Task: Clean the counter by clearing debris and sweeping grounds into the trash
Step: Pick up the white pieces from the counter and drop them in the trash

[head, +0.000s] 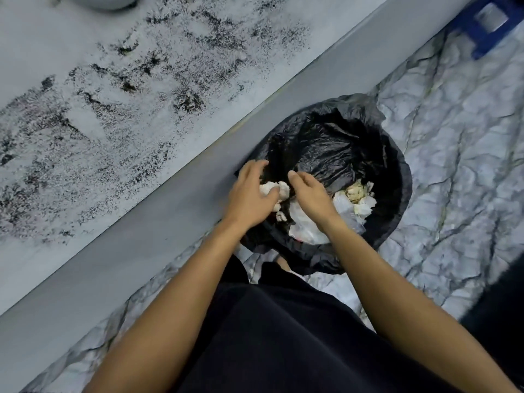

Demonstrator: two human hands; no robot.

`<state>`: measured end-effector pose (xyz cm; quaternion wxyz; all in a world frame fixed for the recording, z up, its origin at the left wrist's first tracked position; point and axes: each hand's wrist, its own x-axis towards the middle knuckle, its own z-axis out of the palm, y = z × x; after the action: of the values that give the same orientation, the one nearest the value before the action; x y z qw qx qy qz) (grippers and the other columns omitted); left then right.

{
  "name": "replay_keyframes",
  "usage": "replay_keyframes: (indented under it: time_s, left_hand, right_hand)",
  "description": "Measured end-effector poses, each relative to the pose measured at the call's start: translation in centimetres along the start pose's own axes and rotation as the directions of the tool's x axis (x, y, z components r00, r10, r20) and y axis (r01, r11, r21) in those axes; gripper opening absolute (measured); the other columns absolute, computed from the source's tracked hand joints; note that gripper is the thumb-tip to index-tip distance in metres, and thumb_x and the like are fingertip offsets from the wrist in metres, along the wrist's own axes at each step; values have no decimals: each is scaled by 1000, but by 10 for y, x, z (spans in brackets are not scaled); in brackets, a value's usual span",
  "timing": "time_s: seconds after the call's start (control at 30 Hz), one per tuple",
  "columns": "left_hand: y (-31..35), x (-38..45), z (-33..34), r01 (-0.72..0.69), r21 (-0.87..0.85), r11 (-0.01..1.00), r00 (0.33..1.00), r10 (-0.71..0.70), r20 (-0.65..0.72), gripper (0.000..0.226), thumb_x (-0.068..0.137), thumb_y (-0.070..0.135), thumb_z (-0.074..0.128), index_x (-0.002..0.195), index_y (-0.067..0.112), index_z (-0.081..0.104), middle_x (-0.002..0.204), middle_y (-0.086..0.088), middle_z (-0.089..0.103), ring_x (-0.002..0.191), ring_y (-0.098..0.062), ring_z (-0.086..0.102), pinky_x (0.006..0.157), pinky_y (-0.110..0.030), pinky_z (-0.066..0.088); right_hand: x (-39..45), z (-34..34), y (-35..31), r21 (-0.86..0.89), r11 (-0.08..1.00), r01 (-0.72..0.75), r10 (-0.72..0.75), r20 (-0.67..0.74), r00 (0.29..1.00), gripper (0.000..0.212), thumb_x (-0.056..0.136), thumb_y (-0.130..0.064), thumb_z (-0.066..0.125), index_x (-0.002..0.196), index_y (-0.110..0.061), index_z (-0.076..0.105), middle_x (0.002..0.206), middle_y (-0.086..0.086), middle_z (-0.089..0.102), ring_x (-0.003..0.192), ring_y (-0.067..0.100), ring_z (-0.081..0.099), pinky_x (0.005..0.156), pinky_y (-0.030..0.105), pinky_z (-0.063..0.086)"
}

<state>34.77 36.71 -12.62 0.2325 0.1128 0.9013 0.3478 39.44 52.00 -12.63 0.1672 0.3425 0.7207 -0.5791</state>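
White crumpled wad [276, 191] sits btwn both hands, over the black-lined trash bin [397, 177]. Left hand [249, 197] has its grip curled on the wad's left side, thumb across it; right hand [309, 194] just beside it w/ fingers loosely bent, can't tell if touching. More crumpled paper [358, 199] lies inside bin. Counter [119, 177] to the left is covered w/ dark grounds [113, 89]. Marbled floor [453, 154] around bin.

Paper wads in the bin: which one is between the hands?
The white wad near the bin's counter-side rim, between the left hand and right hand. The yellowish wad lies apart, beyond the right hand.
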Motion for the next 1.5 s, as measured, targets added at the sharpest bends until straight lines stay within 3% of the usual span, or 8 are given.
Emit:
replay_keyframes:
  time_s: [0.17, 0.4, 0.57, 0.67, 0.83, 1.03, 1.2, 1.5]
  left_hand:
    - [-4, -12, -26, 35, -29, 999, 998, -36, -45, 50, 91, 44, 55, 138, 40, 39, 141, 11, 48, 119, -13, 54, 95, -33, 47]
    - [-9, -53, -86, 25, -171, 985, 984, -54, -168, 30, 95, 39, 54, 124, 47, 50, 116, 32, 56, 95, 9, 57, 77, -25, 50]
    - [-17, -63, -160, -17, -212, 977, 920, -68, -386, 24, 95, 35, 58, 118, 42, 58, 109, 27, 61, 100, 0, 58, 77, -27, 50]
    - [-28, -52, -219, -24, -115, 993, 850, -40, -525, 29, 96, 39, 55, 125, 40, 55, 120, 25, 59, 109, 1, 53, 86, -33, 51]
    - [-62, -20, -313, -16, -51, 999, 752, -21, -659, 34, 95, 42, 55, 128, 39, 53, 127, 22, 55, 112, 0, 52, 92, -36, 51]
    - [-118, 23, -396, 28, 52, 998, 737, 15, -676, 42, 93, 46, 53, 134, 38, 46, 137, 16, 48, 123, -9, 49, 96, -38, 48]
    - [-169, 68, -437, 59, 52, 997, 763, -11, -646, 48, 91, 49, 53, 137, 35, 42, 144, 11, 44, 127, -14, 48, 98, -39, 47]
    - [-241, 157, -463, 129, 128, 983, 813, -31, -582, 59, 89, 48, 55, 142, 31, 36, 146, 3, 38, 123, -25, 48, 84, -37, 45]
  right_hand:
    - [7, -18, -2, -66, 998, 5, -5, -2, 1000, 41, 100, -44, 46, 132, -22, 59, 129, -10, 58, 119, 13, 53, 97, 33, 42]
    - [-2, -32, -20, 31, 999, 20, -18, -52, 998, 23, 98, -38, 51, 111, -30, 69, 109, -8, 71, 96, 13, 65, 84, 36, 55]
    - [-26, -5, -93, 26, 971, 239, -235, -109, 966, 15, 96, -27, 58, 105, -30, 70, 97, 0, 73, 85, 17, 67, 80, 43, 55]
    - [-39, 42, -154, 2, 901, 433, -433, -54, 900, 15, 97, -32, 59, 109, -32, 68, 99, -6, 72, 89, 22, 67, 82, 45, 55]
    - [-34, 143, -247, -72, 763, 643, -635, 103, 765, 21, 99, -34, 57, 118, -31, 62, 105, -19, 65, 91, -1, 61, 73, 20, 50]
    - [-7, 257, -325, -250, 521, 816, -804, 177, 567, 33, 97, -33, 56, 128, -24, 58, 119, -10, 62, 104, 3, 55, 87, 28, 50]
    - [37, 319, -360, -444, 385, 809, -833, 210, 512, 35, 96, -33, 54, 130, -21, 56, 126, -2, 60, 116, 16, 54, 89, 36, 49]
    - [132, 364, -396, -719, 244, 650, -757, 278, 591, 46, 95, -23, 52, 140, -14, 44, 140, 8, 48, 119, 34, 53, 88, 45, 50]
